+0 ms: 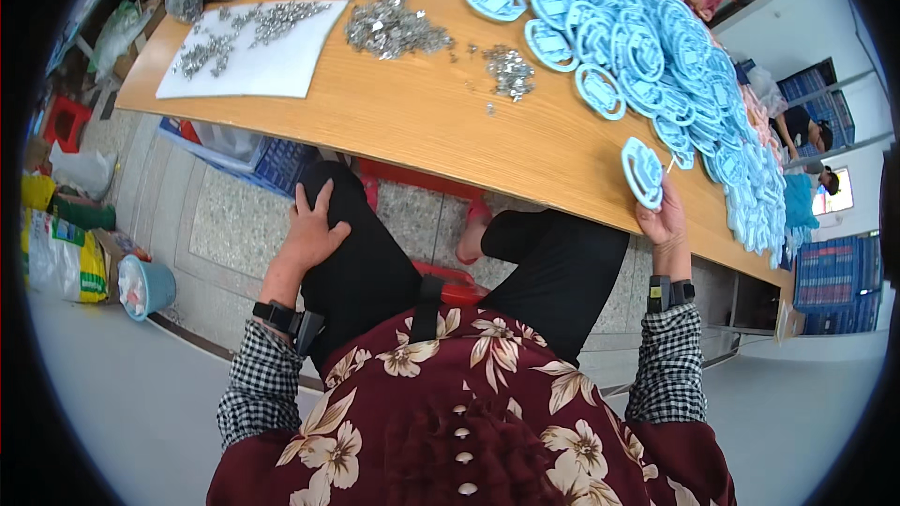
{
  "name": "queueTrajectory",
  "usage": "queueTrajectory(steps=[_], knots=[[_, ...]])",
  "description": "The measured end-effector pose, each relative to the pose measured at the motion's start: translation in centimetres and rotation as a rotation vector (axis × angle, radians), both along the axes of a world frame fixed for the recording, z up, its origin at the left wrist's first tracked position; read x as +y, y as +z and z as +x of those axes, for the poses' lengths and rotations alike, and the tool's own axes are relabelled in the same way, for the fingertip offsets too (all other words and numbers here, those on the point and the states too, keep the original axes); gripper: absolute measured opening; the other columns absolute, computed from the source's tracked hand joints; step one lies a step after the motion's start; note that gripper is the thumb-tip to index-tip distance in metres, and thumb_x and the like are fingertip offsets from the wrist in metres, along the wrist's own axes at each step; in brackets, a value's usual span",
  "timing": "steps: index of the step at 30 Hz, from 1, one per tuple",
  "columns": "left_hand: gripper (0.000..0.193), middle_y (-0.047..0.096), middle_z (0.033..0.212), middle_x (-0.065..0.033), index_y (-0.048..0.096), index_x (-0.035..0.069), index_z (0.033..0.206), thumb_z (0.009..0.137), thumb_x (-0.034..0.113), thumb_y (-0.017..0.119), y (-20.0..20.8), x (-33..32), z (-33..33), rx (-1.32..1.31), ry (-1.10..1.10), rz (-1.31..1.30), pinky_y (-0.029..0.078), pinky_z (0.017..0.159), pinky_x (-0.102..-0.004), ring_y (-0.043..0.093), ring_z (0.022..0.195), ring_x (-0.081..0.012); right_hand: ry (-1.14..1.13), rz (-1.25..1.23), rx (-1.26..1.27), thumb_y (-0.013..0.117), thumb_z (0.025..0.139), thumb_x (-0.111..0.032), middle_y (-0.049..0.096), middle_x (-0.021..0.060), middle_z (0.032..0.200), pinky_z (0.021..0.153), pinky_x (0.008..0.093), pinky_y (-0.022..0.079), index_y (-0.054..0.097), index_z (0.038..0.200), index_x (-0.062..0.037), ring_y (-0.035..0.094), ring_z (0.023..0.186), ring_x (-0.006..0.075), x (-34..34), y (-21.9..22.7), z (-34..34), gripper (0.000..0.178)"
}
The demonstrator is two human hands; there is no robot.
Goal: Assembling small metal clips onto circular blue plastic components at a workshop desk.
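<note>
- From where I stand, the right hand (664,217) pinches a pale blue oval plastic piece (642,173) by its lower edge, tilted up just above the table (403,117), near its front edge.
- The left hand (315,228) holds nothing; it lies palm down on the left knee (328,183), fingers spread.
- I'd judge the piece very light, since a fingertip pinch carries it easily.
- It looks thin and fairly stiff, with cut-out openings inside the rim; the narrow parts might bend or snap if squeezed hard.
- Its surface seems smooth, perhaps a little slippery, so the outer rim is the sensible hold, thumb on one face and fingers on the other.
- Similar pieces lie in a big blue heap (642,56) just beyond; their open shapes could hook together, so I'd lift one at a time.
- Small shiny metal bits (392,26) sit in loose piles and on a white sheet (253,77); they look hard and fiddly, best picked up with fingertips.
- I can make out no lettering on the held piece. A yellow, green and white bag (61,258) on the floor bears printing, too small to read from here.
</note>
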State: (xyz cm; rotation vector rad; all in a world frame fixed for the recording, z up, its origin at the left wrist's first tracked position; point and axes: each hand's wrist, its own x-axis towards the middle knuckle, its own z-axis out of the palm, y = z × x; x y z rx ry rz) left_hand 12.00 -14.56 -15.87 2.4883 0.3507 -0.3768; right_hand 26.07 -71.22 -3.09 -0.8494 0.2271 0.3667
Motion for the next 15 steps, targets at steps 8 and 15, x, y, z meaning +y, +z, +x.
queueTrajectory(steps=[8, 15], knots=[[0.049, 0.057, 0.132, -0.0288, 0.053, 0.007, 0.14, 0.094, 0.023, 0.061, 9.5, -4.3, -1.7, -0.006, -0.26, -0.064, 0.049, 0.101, -0.0387, 0.062, 0.118, -0.035, 0.06, -0.216, -0.213, 0.051, 0.105, -0.027, 0.06, 0.0, 0.075, 0.042, 0.0172, 0.036, 0.052, 0.133, -0.0068, 0.048, 0.052, 0.0041, 2.2, 2.1, -1.7, 0.035], [0.04, 0.065, 0.118, -0.0087, 0.051, 0.001, 0.138, 0.105, 0.022, 0.054, 18.5, -13.8, 1.3, -0.089, -0.103, -1.247, 0.055, 0.088, -0.0314, 0.065, 0.103, -0.0151, 0.396, -0.45, -0.327, 0.054, 0.103, -0.026, 0.061, -0.0014, 0.073, 0.044, 0.0168, 0.034, 0.049, 0.143, -0.009, 0.048, 0.051, 0.0034, 14.3, 5.8, -3.8, 0.043]])
